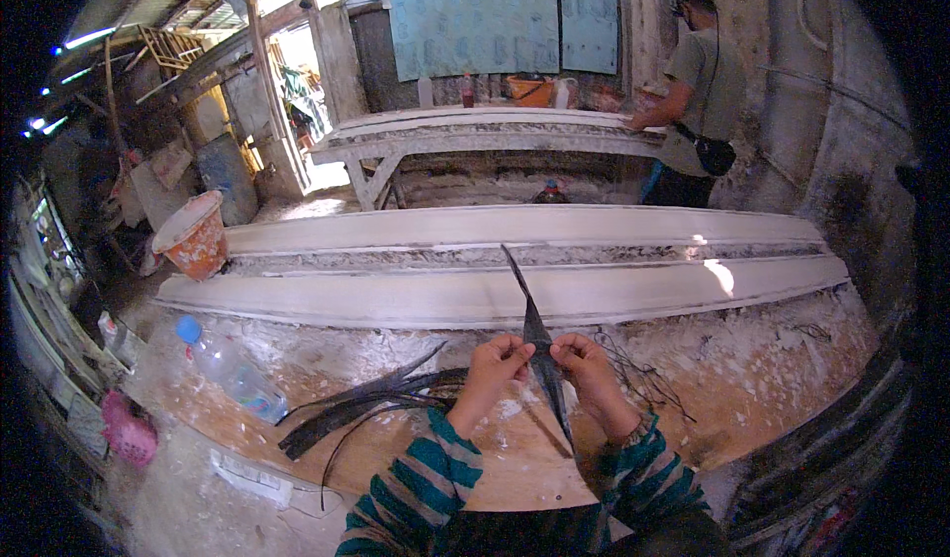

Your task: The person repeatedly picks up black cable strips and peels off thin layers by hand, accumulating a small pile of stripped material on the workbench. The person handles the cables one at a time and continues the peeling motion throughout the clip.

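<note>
A long, thin black strip point(535, 327) of flexible-looking material stands between my two hands, its narrow end pointing up and away from me. My left hand point(487, 379) pinches its left edge between thumb and fingers. On the opposite edge, my right hand point(592, 374) has the same kind of pinch. The strip's lower part hangs below my fingers over the wooden worktable point(722, 433). Left of my left hand lies a loose bundle of black strips point(341, 420). Thin dark strands point(648, 379) are scattered beside my right hand.
Two long white moulded pieces point(426, 295) lie across the table beyond my hands. At left are a clear plastic bottle point(228, 364), an orange bucket point(198, 240) and a pink basket point(129, 433). Another person point(693, 92) stands at a far bench point(495, 141).
</note>
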A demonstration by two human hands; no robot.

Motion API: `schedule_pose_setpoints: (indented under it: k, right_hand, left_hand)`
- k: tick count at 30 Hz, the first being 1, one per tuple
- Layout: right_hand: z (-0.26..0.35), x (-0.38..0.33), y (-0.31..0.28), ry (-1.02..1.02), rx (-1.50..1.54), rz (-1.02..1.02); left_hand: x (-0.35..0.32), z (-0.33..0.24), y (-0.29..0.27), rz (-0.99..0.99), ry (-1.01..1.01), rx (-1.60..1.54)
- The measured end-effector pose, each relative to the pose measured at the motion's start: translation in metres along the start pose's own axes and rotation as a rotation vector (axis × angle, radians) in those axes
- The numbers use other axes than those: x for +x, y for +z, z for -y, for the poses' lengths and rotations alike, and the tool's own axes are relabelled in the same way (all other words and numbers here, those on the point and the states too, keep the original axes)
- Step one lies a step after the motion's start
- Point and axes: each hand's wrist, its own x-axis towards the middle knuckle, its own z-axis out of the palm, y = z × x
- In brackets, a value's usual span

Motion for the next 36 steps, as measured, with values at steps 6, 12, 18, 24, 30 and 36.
schedule_pose_setpoints:
  k: [6, 12, 18, 24, 30, 36]
  right_hand:
    - [0.002, -0.003, 0.002, -0.064, -0.025, 0.005]
    - [0.001, -0.002, 0.003, 0.012, -0.095, 0.123]
    - [-0.008, 0.001, -0.002, 0.0, -0.104, 0.14]
    - [-0.007, 0.003, -0.004, -0.028, -0.136, 0.103]
    - [-0.003, 0.001, -0.004, -0.009, -0.149, 0.068]
    - [-0.001, 0.002, -0.005, 0.025, -0.156, 0.053]
  left_hand:
    - [-0.001, 0.001, 0.0, -0.02, 0.107, 0.14]
    - [0.002, 0.006, -0.001, -0.029, 0.137, 0.103]
    - [-0.001, 0.002, 0.001, 0.035, 0.063, 0.024]
    - [0.002, 0.008, 0.0, 0.092, 0.088, -0.003]
    - [0.006, 0.015, -0.003, 0.078, 0.113, 0.012]
    - [0.005, 0.014, -0.005, 0.102, 0.148, 0.022]
